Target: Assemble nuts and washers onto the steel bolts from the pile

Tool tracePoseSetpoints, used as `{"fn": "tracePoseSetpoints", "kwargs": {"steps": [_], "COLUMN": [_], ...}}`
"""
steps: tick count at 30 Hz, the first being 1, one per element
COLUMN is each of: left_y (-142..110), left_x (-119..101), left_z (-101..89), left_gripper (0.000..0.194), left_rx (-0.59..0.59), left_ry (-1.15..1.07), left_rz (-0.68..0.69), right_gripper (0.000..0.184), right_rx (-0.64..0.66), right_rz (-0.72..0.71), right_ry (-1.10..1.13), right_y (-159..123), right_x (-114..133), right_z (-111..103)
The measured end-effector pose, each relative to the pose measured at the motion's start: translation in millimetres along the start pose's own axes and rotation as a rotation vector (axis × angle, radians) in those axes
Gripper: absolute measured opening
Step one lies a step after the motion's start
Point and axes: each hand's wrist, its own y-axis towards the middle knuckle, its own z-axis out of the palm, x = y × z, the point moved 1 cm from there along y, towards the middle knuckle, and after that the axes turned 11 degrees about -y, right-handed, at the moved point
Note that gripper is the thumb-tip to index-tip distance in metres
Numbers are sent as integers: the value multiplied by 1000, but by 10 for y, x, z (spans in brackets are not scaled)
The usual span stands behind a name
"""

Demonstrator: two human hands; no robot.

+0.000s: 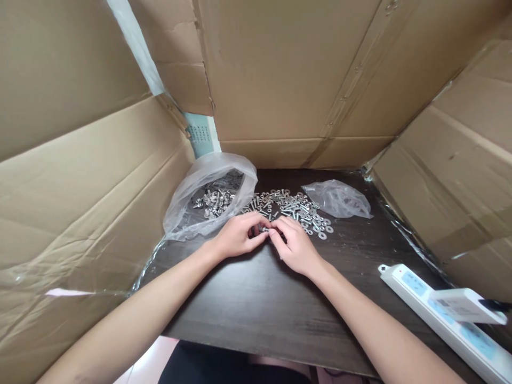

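My left hand (243, 234) is closed in a pinch around a small silver bolt (264, 229), with what looks like a washer on it. Against the bolt's other end press the thumb and fingers of my right hand (294, 244), also closed. The fingertips meet and cover much of the piece, so a nut there cannot be made out. Just beyond both hands spreads a loose pile of bolts, nuts and flat washers (298, 208). To the left, an open clear plastic bag (182, 216) lies on its side with assembled bolts (218, 201) inside.
A crumpled clear plastic bag (338, 198) lies right of the pile on the dark wooden table (240, 304). At the right edge is a white power strip (416, 298) with a white plug-in adapter (466, 305). Cardboard walls (280, 80) enclose the left, back and right.
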Motion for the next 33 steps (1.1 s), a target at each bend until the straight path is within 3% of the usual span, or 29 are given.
{"fn": "tracePoseSetpoints", "kwargs": {"steps": [12, 33], "left_y": [9, -7], "left_x": [40, 45], "left_z": [3, 2], "left_gripper": [15, 14], "left_rx": [-6, -9], "left_ry": [1, 13], "left_rz": [1, 24], "right_gripper": [8, 18], "right_rx": [-69, -15], "right_rz": [17, 25], "right_ry": [-8, -13], "right_y": [4, 7], "right_x": [14, 1], "right_z": [-17, 1]}}
